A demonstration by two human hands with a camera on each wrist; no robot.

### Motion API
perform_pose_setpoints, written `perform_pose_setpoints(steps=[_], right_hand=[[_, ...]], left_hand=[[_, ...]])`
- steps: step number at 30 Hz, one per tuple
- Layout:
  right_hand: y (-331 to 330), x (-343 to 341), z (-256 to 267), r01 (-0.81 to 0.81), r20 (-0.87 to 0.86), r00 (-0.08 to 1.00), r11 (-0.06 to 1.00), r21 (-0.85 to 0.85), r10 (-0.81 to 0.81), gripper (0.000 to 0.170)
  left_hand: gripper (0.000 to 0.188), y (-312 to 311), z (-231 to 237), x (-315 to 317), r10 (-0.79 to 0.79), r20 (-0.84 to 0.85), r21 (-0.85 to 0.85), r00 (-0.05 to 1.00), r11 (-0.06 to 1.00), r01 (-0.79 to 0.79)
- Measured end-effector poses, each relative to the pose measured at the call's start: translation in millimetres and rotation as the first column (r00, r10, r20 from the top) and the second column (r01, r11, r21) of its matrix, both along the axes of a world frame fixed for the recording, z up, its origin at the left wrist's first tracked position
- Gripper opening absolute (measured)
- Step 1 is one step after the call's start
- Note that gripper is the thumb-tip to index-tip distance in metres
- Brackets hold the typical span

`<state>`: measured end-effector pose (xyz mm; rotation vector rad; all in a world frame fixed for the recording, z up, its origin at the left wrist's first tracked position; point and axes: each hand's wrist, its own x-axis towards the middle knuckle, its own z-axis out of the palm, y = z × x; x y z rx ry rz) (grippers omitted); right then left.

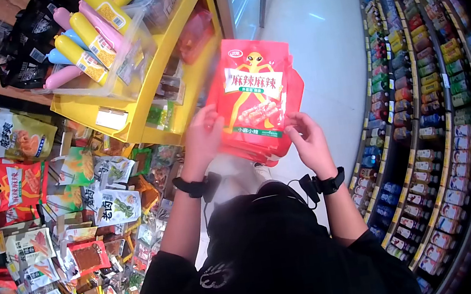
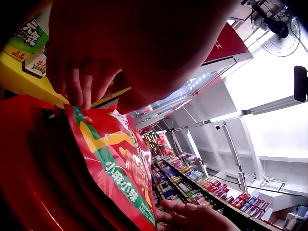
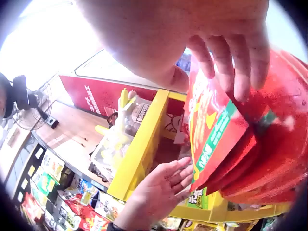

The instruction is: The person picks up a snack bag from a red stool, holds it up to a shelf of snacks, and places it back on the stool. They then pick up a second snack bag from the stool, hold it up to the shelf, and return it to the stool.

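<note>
A stack of red snack packets (image 1: 255, 93) stands in front of the body, the top one showing a yellow figure. My left hand (image 1: 204, 136), slightly blurred, lies at the stack's left edge; its fingers (image 3: 178, 180) are fairly straight and touch the packets. My right hand (image 1: 308, 140) grips the lower right edge, thumb on one side and fingers (image 3: 231, 67) over the packet edges. Several layered packets (image 3: 236, 159) show below the green-striped front one (image 2: 113, 168) in the wrist views. The stack's far side is hidden.
A yellow shelf unit (image 1: 141, 115) stands at the left, bearing a clear bin (image 1: 143, 45) of colourful sausages. Hanging snack packets (image 1: 117, 205) fill the lower left. Curved shelves of drinks (image 1: 428, 150) line the right, beyond a pale floor (image 1: 316, 33).
</note>
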<state>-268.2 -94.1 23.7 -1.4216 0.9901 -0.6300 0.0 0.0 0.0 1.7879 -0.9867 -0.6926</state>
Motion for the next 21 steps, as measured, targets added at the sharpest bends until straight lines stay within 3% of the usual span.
perform_pose_setpoints(steps=[2,3,6,8,15,17,21], right_hand=[[7.8,12.0,-10.5,0.024,0.129,0.991,1.000,0.009,-0.025,0.039],[-18.8,-15.3,-6.2,0.009,0.095,0.995,1.000,-0.018,-0.007,0.039],[-22.8,-9.6,-12.2,0.021,0.143,0.990,1.000,0.003,-0.021,0.038],[-27.3,-7.5,-7.3,0.004,0.164,0.986,0.992,0.130,-0.026,0.038],[-32.4,-19.2,-14.8,-0.079,0.289,0.957,0.972,0.220,0.013,0.041],[-29.5,-17.3,-9.4,-0.099,0.356,0.934,0.943,0.318,-0.022,0.040],[-25.3,-16.7,-10.4,-0.176,0.376,0.924,0.956,0.233,0.078,0.039]], left_hand=[[0.042,11.1,9.9,9.9,0.020,-0.033,0.080,0.999,0.997,-0.018],[0.042,-13.3,3.3,-18.3,0.034,-0.068,0.055,0.997,0.998,-0.030],[0.039,-6.0,-0.2,-16.6,0.033,-0.138,0.117,0.990,0.993,-0.017],[0.030,0.1,-11.7,-17.9,0.083,-0.262,-0.038,0.961,0.995,-0.096],[0.026,21.0,14.1,-50.0,0.099,-0.220,0.002,0.970,0.995,-0.101],[0.026,27.0,4.9,-51.4,0.059,-0.247,-0.117,0.967,0.989,-0.091],[0.025,40.9,24.0,-64.9,0.083,-0.283,-0.126,0.955,0.984,-0.123]])
